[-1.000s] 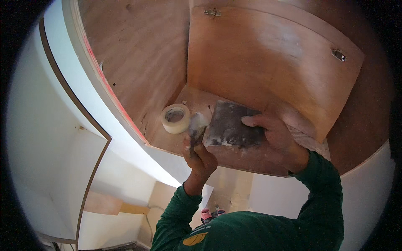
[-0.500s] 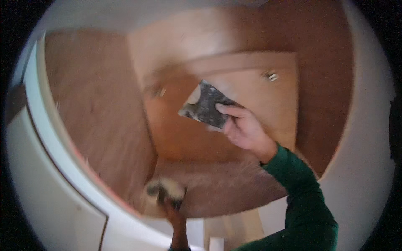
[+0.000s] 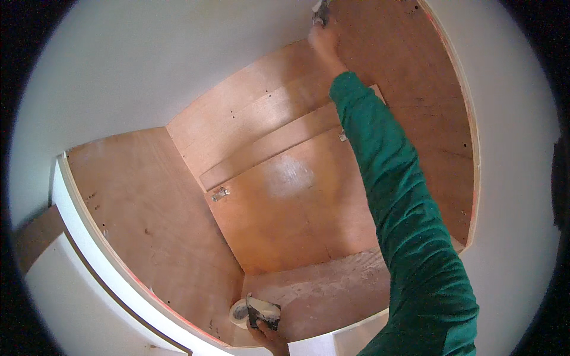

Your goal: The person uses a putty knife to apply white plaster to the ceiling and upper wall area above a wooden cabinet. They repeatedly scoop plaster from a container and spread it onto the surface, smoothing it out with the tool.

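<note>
My right hand (image 3: 325, 40) is stretched far up at the end of its green sleeve (image 3: 392, 178). Its fingers are closed on a dark flat filler spreader (image 3: 321, 13), smeared with pale paste, close to where the wooden side panel meets the white surface above; whether it touches is unclear. Low down, my left hand (image 3: 271, 339) grips a second dark spreader (image 3: 265, 320) carrying a lump of cream filler (image 3: 267, 308). Beside that spreader, a roll of pale tape (image 3: 238, 313) rests at the compartment's front left corner, partly covered by the spreader.
Plywood panels form the compartment: a left wall (image 3: 148, 219), a right wall (image 3: 433, 118) and a back panel (image 3: 297, 225). A wooden strip (image 3: 273, 145) crosses the back. Small metal fittings (image 3: 220, 194) sit below it. A white door (image 3: 77, 296) stands at lower left.
My right hand has gone from mid-compartment up to the top edge with its spreader. The view has shifted and tilted; my left hand stays low near the tape roll.
</note>
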`<state>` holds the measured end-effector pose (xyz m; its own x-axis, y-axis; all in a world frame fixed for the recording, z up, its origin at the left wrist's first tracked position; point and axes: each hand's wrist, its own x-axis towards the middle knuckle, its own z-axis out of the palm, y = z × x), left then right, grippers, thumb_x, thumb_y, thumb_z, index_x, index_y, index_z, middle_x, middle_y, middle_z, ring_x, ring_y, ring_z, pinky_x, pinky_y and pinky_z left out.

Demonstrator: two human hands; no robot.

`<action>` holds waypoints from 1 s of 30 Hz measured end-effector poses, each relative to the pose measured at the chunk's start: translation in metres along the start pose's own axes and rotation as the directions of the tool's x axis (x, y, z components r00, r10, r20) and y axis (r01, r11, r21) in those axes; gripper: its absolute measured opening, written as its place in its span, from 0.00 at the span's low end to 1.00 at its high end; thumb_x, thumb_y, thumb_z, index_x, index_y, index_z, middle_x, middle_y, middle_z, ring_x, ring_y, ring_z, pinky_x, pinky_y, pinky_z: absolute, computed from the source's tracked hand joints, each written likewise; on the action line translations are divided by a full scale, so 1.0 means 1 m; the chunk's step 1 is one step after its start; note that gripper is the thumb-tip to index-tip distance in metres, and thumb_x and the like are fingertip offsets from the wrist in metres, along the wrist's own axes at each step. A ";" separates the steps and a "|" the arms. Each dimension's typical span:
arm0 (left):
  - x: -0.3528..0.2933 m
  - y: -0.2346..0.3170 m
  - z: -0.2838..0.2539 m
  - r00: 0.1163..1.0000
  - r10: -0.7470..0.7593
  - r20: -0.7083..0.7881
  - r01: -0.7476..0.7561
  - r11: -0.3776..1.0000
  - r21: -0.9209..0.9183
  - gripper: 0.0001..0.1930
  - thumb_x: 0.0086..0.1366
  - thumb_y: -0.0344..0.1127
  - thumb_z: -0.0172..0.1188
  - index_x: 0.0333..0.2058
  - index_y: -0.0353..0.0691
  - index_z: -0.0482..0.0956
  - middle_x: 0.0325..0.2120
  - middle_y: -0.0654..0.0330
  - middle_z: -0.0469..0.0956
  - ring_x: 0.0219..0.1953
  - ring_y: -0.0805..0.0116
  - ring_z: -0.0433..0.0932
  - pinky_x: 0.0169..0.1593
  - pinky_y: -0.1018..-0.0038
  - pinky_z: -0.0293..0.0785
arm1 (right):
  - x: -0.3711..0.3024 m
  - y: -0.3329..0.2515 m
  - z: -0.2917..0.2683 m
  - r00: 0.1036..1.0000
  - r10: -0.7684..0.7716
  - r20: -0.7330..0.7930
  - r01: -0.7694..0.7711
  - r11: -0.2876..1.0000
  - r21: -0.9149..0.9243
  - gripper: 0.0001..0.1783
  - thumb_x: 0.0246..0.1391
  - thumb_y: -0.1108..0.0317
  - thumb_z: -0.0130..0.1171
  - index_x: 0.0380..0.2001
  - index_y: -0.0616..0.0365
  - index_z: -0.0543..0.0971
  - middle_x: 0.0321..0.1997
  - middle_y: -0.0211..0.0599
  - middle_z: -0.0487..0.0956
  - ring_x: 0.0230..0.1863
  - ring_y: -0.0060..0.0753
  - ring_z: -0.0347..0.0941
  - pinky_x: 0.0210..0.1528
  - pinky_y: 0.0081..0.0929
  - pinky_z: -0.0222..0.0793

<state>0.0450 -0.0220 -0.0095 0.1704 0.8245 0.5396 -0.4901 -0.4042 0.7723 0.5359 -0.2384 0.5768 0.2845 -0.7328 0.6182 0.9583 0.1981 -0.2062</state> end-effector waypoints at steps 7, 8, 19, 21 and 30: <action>-0.003 0.003 -0.001 0.991 0.129 0.039 -0.131 0.990 0.053 0.28 0.74 0.46 0.50 0.64 0.34 0.59 0.59 0.49 0.67 0.58 0.53 0.70 0.58 0.60 0.73 | -0.013 -0.038 0.042 0.979 -0.203 -0.021 0.201 0.975 -0.092 0.27 0.62 0.66 0.47 0.63 0.65 0.67 0.59 0.63 0.71 0.62 0.64 0.65 0.66 0.48 0.60; 0.000 0.002 0.001 0.988 0.143 0.063 -0.145 0.989 0.040 0.28 0.74 0.46 0.50 0.63 0.33 0.59 0.59 0.49 0.67 0.58 0.53 0.70 0.58 0.60 0.73 | -0.003 -0.035 0.044 0.965 -0.254 -0.060 0.245 0.960 -0.135 0.28 0.67 0.62 0.44 0.66 0.64 0.66 0.64 0.63 0.69 0.66 0.63 0.63 0.70 0.46 0.56; 0.001 -0.003 0.006 0.991 0.131 0.020 -0.132 0.988 0.080 0.27 0.74 0.44 0.50 0.63 0.32 0.58 0.57 0.47 0.67 0.57 0.52 0.71 0.55 0.60 0.76 | -0.055 -0.067 0.080 0.984 -0.158 -0.085 0.164 0.984 0.066 0.30 0.63 0.67 0.47 0.66 0.71 0.61 0.66 0.66 0.65 0.68 0.65 0.59 0.72 0.45 0.53; -0.003 0.001 0.008 0.993 0.119 -0.024 -0.118 0.991 0.064 0.27 0.74 0.44 0.50 0.63 0.32 0.58 0.57 0.47 0.67 0.57 0.51 0.70 0.55 0.60 0.76 | -0.058 -0.059 0.076 0.995 -0.100 -0.009 0.101 0.990 0.094 0.31 0.61 0.68 0.48 0.66 0.71 0.61 0.67 0.66 0.64 0.69 0.65 0.58 0.73 0.45 0.51; -0.004 0.004 0.015 0.999 0.048 0.021 -0.049 0.997 0.062 0.25 0.74 0.42 0.49 0.62 0.32 0.60 0.57 0.47 0.68 0.58 0.54 0.70 0.59 0.60 0.72 | 0.006 -0.021 0.085 0.931 -0.306 -0.202 0.302 0.952 -0.048 0.30 0.60 0.71 0.45 0.65 0.70 0.63 0.68 0.65 0.63 0.68 0.66 0.57 0.73 0.45 0.51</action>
<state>0.0552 -0.0331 -0.0037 0.1648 0.7958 0.5827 -0.4442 -0.4676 0.7642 0.5203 -0.1922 0.6491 -0.0341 -0.8736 0.4854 0.9969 -0.0642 -0.0455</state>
